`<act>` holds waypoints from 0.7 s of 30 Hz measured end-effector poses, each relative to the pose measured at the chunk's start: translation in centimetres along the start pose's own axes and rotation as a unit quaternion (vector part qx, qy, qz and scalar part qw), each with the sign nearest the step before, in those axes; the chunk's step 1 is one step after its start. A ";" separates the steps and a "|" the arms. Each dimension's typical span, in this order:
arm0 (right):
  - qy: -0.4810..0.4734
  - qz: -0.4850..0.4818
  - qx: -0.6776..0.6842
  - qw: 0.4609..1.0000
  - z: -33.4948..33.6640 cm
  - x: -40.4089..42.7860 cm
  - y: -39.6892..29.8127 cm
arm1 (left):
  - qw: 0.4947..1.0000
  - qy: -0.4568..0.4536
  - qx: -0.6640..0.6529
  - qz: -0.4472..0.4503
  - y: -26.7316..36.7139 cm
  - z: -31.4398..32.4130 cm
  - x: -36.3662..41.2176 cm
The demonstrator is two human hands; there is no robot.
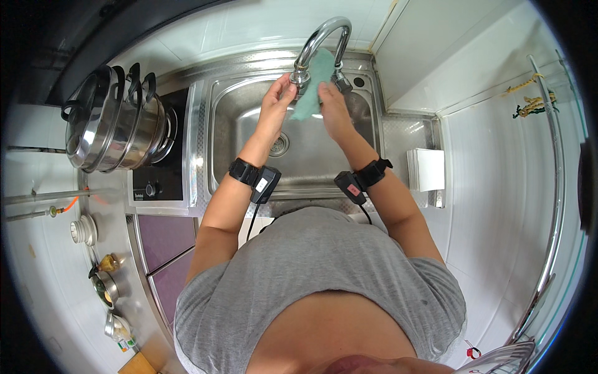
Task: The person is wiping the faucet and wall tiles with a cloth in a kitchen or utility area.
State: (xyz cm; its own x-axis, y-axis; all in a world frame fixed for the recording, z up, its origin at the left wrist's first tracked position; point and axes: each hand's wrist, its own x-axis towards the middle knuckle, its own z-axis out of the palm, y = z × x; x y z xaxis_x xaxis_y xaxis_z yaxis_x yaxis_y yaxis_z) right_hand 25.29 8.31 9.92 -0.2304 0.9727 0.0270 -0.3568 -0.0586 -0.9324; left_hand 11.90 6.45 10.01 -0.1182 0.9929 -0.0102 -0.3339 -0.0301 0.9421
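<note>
A green cloth (314, 91) hangs under the arch of a chrome faucet (322, 30), over the back of a stainless steel sink (238, 140). My right hand (334, 110) grips the cloth's right edge, near the faucet's base and handle. At the faucet's spout end is my left hand (276, 104), its thumb and fingers around or beside the nozzle; whether it also touches the cloth cannot be told. Below both hands the drain strainer (279, 144) shows in the basin.
A stacked steel steamer pot (112, 121) stands on a black gas stove (173, 173) at left. White folded sheets (426, 169) lie right of the sink. Bowls (84, 230) and a wooden board (136, 364) are at lower left. A metal rail (556, 140) runs along the right.
</note>
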 end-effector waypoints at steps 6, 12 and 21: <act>-0.046 -0.083 -0.069 0.993 0.8 1.0 1.4 | 0.995 -0.056 0.078 0.005 -0.4 -1.1 1.2; 0.016 -0.102 -0.039 0.994 0.8 1.8 3.7 | 0.993 -0.070 0.099 0.007 -0.6 -1.6 1.6; 0.046 0.099 0.176 0.978 0.1 2.4 2.2 | 0.991 -0.065 0.113 0.020 -0.3 -1.6 1.4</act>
State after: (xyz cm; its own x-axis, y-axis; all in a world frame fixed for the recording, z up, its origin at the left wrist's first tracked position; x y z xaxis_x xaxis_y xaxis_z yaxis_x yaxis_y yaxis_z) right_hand 23.90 10.52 7.95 -0.2503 0.9497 -0.1884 -0.6061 -0.3055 -0.7344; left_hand 10.37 7.67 9.14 -0.0003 0.9983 0.0579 -0.1112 -0.0575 0.9921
